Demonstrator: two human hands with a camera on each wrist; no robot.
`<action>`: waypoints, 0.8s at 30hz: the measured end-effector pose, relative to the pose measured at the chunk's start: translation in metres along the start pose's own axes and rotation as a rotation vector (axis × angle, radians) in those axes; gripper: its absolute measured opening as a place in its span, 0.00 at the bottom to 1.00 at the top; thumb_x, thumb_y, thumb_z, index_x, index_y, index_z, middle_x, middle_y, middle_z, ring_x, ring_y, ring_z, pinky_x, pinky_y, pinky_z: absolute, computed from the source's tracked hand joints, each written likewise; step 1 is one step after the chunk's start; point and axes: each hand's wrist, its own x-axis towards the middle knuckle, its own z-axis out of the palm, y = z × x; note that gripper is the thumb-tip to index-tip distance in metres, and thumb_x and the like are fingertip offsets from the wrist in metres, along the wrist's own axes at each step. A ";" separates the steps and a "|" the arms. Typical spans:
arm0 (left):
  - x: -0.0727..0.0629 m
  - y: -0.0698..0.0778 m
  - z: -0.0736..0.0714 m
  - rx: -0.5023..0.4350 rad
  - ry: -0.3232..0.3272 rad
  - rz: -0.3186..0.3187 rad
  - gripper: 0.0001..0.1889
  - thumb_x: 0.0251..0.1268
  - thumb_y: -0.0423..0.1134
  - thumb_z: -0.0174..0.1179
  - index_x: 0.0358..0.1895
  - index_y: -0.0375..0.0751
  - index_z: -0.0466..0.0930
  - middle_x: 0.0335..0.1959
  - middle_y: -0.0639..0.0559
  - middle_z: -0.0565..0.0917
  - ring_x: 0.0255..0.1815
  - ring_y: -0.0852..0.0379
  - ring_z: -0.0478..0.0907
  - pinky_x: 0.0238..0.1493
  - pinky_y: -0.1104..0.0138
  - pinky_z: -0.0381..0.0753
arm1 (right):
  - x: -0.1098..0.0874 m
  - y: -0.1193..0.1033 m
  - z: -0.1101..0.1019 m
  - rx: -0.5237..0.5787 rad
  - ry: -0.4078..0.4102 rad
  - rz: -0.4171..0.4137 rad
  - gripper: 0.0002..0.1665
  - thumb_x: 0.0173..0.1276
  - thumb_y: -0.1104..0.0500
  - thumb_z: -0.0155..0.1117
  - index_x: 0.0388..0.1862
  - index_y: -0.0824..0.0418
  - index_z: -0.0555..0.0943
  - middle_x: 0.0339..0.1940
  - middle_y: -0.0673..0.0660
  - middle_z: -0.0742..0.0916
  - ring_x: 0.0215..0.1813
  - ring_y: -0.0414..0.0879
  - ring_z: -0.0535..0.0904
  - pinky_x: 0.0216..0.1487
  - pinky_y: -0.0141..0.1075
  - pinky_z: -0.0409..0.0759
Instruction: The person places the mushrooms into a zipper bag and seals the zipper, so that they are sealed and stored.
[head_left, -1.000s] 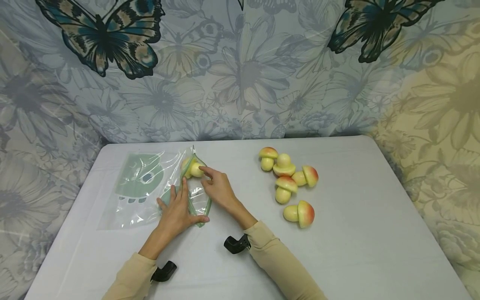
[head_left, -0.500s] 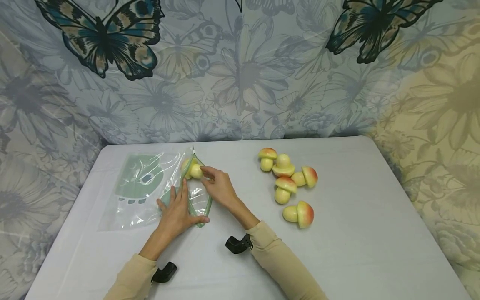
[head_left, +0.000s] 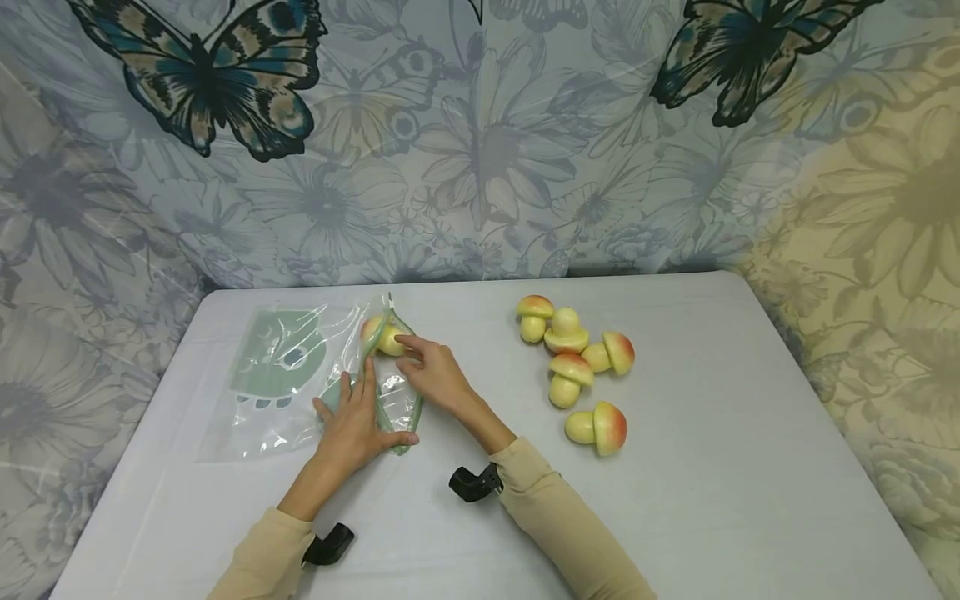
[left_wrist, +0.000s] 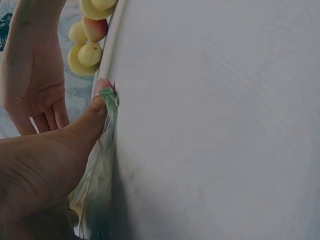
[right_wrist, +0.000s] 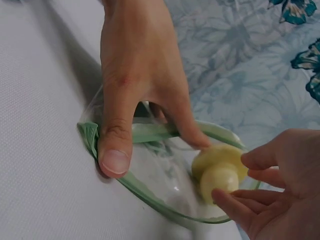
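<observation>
Bends the fingertips of the right hand (head_left: 438, 377) to a yellow toy mushroom (right_wrist: 220, 172), in what looks a light pinch about stem and cap edge, presumably to guide it by the protruding end. Spreads the left hand (head_left: 356, 423) over the mouth of a clear zip-seal bag (head_left: 300, 383), with thumb stretched to the near end of the green closure strip (right_wrist: 155, 132) and index finger out to the cap, likely to brace film otherwise prone to sagging shut.

Has the mushroom lying in the parted mouth, with cap inward and stem toward the right hand. Rests the bag's body flat on the white counter (head_left: 712, 467), apparently for support. Shows on the film a pale green printed panel (head_left: 270, 342) with an oval eye-like mark (head_left: 295, 357) and a row of small shapes below; offers no legible lettering or brand.

Has five more mushrooms (head_left: 573, 365) to the right, clustered but for one just apart on the near side, perhaps for easy reach. Wears beige sleeves (head_left: 262, 550) and black wrist devices (head_left: 472, 485), without readable maker's name. Works before a floral backdrop (head_left: 487, 225) with large butterflies (head_left: 217, 75), likewise wordless.
</observation>
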 end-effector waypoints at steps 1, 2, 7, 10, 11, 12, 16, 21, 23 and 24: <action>0.000 0.000 0.000 0.000 0.000 -0.001 0.76 0.36 0.67 0.74 0.77 0.32 0.28 0.78 0.35 0.45 0.76 0.27 0.36 0.57 0.21 0.33 | 0.000 0.000 0.000 -0.012 -0.004 0.002 0.25 0.70 0.65 0.59 0.66 0.66 0.74 0.64 0.64 0.79 0.62 0.55 0.79 0.58 0.39 0.78; 0.000 0.000 0.000 0.000 -0.001 -0.002 0.76 0.36 0.67 0.74 0.77 0.32 0.28 0.78 0.35 0.45 0.76 0.27 0.36 0.57 0.21 0.33 | 0.000 0.000 0.000 -0.024 -0.006 0.003 0.25 0.70 0.64 0.59 0.66 0.66 0.74 0.64 0.63 0.79 0.62 0.55 0.79 0.58 0.39 0.78; 0.001 -0.001 0.001 0.001 0.000 0.000 0.76 0.37 0.66 0.74 0.77 0.31 0.29 0.78 0.34 0.44 0.76 0.27 0.36 0.56 0.21 0.33 | -0.003 -0.002 -0.004 -0.060 -0.006 -0.015 0.22 0.71 0.64 0.59 0.63 0.66 0.77 0.62 0.62 0.81 0.60 0.55 0.80 0.56 0.39 0.79; 0.001 -0.001 0.001 0.000 0.003 0.004 0.75 0.37 0.66 0.74 0.77 0.30 0.30 0.78 0.34 0.44 0.76 0.27 0.36 0.56 0.21 0.33 | -0.007 -0.006 -0.009 -0.086 -0.004 -0.048 0.19 0.72 0.64 0.59 0.60 0.66 0.79 0.60 0.60 0.83 0.58 0.53 0.82 0.54 0.36 0.80; 0.001 0.000 0.001 -0.002 0.003 0.004 0.75 0.37 0.66 0.74 0.77 0.30 0.30 0.78 0.34 0.44 0.76 0.27 0.36 0.56 0.21 0.33 | -0.008 -0.008 -0.011 -0.094 -0.004 -0.061 0.19 0.72 0.64 0.59 0.60 0.66 0.79 0.59 0.60 0.83 0.57 0.52 0.82 0.53 0.36 0.80; 0.001 0.000 0.001 -0.004 0.003 0.004 0.75 0.37 0.66 0.75 0.77 0.30 0.30 0.78 0.34 0.44 0.76 0.27 0.36 0.56 0.21 0.33 | -0.010 -0.010 -0.013 -0.105 -0.005 -0.073 0.18 0.72 0.64 0.58 0.59 0.65 0.80 0.59 0.59 0.84 0.57 0.51 0.82 0.53 0.35 0.81; 0.000 0.000 0.000 -0.013 -0.001 0.003 0.75 0.36 0.66 0.75 0.77 0.30 0.31 0.78 0.34 0.45 0.76 0.27 0.35 0.57 0.21 0.32 | -0.020 -0.023 -0.026 -0.126 -0.009 -0.116 0.17 0.73 0.63 0.58 0.58 0.65 0.80 0.57 0.58 0.85 0.55 0.49 0.83 0.52 0.33 0.80; 0.000 -0.001 0.001 -0.021 0.000 0.005 0.75 0.36 0.66 0.75 0.77 0.29 0.31 0.78 0.34 0.44 0.76 0.27 0.35 0.57 0.21 0.32 | -0.034 -0.036 -0.048 -0.147 0.006 -0.167 0.17 0.73 0.62 0.60 0.58 0.63 0.81 0.56 0.57 0.85 0.53 0.49 0.83 0.51 0.36 0.81; 0.000 -0.001 0.001 -0.018 0.004 0.006 0.76 0.36 0.66 0.75 0.77 0.30 0.31 0.78 0.34 0.44 0.76 0.26 0.36 0.57 0.21 0.32 | -0.039 -0.039 -0.058 -0.155 0.016 -0.190 0.17 0.72 0.62 0.61 0.58 0.62 0.81 0.56 0.56 0.85 0.53 0.48 0.84 0.51 0.36 0.81; 0.000 -0.001 0.001 -0.018 0.007 0.007 0.76 0.36 0.65 0.75 0.77 0.30 0.31 0.78 0.34 0.45 0.76 0.26 0.36 0.57 0.21 0.32 | -0.042 -0.040 -0.064 -0.154 0.020 -0.204 0.17 0.71 0.62 0.62 0.58 0.62 0.81 0.55 0.56 0.85 0.52 0.47 0.84 0.51 0.36 0.81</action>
